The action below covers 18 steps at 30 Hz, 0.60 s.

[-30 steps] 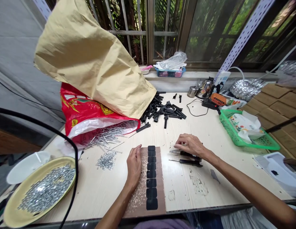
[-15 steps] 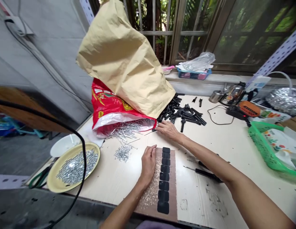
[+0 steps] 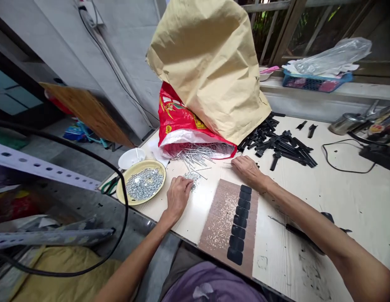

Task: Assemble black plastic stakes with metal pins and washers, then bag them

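My left hand (image 3: pixel 178 196) is over the edge of a small pile of shiny metal bits (image 3: pixel 195 181), fingers curled and pressed together; whatever they pinch is too small to name. My right hand (image 3: pixel 248 171) rests on the table below the black plastic parts (image 3: pixel 284 147), its fingers bent together and their grip hidden. A thin line shows by its fingertips, and I cannot tell whether it is held. Long metal pins (image 3: pixel 196 156) spill from a red bag (image 3: pixel 179 113) between both hands. Nearer me lies a brown board (image 3: pixel 218 222) with a row of black rounded pads (image 3: pixel 238 231) and pale specks.
A yellow dish (image 3: pixel 163 181) of small metal pieces stands left, beside a white bowl (image 3: pixel 128 158). A large paper sack (image 3: pixel 207 63) leans over the red bag. A screwdriver (image 3: pixel 303 237) lies under my right forearm. A black cable (image 3: pixel 127 197) loops across the left foreground.
My left hand has left the brown board and reached leftward to the small metal pile. My right hand stays near the black parts. The camera view has turned left.
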Each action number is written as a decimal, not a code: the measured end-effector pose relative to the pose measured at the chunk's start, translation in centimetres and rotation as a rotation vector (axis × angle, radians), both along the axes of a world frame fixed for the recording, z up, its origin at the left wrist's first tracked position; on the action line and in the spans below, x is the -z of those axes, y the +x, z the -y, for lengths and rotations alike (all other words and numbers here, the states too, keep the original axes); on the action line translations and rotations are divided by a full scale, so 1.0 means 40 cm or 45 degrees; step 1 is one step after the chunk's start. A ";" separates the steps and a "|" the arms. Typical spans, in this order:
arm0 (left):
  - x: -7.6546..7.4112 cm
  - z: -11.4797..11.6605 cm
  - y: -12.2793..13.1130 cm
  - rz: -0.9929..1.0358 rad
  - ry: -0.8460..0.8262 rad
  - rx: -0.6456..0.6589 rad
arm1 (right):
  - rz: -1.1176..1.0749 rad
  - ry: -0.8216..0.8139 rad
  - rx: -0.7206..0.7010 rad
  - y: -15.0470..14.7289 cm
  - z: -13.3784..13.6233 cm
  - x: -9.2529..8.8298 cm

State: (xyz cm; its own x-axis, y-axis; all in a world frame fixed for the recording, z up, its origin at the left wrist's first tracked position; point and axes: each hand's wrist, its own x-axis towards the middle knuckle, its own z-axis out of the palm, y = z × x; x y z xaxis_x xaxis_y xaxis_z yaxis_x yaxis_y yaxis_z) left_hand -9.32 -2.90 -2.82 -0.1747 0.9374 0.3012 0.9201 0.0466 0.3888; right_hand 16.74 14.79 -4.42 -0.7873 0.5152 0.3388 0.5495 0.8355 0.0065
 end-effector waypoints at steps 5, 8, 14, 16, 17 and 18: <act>0.016 0.004 0.027 -0.077 -0.078 0.111 | -0.306 -0.120 0.052 0.032 0.056 -0.033; 0.020 -0.026 0.042 -0.120 -0.133 0.123 | -0.395 -0.170 0.080 0.035 0.101 -0.051; 0.015 -0.066 0.043 -0.129 -0.190 0.126 | -0.542 -0.275 0.108 0.013 0.198 -0.098; 0.006 -0.067 0.043 0.091 -0.124 0.124 | -0.585 -0.324 0.135 -0.003 0.228 -0.114; 0.000 -0.066 0.046 0.278 -0.102 0.119 | -0.599 -0.350 0.142 -0.012 0.243 -0.120; -0.008 -0.066 0.051 0.519 -0.104 0.105 | -0.605 -0.373 0.144 -0.021 0.257 -0.127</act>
State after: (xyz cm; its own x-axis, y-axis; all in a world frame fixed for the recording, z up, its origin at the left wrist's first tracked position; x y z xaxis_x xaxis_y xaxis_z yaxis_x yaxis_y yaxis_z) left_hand -7.29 -0.27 -2.49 -0.1874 0.9712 0.1470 0.6936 0.0249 0.7199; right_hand 15.88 4.49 0.64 -0.5179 0.7129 0.4728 0.5213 0.7012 -0.4863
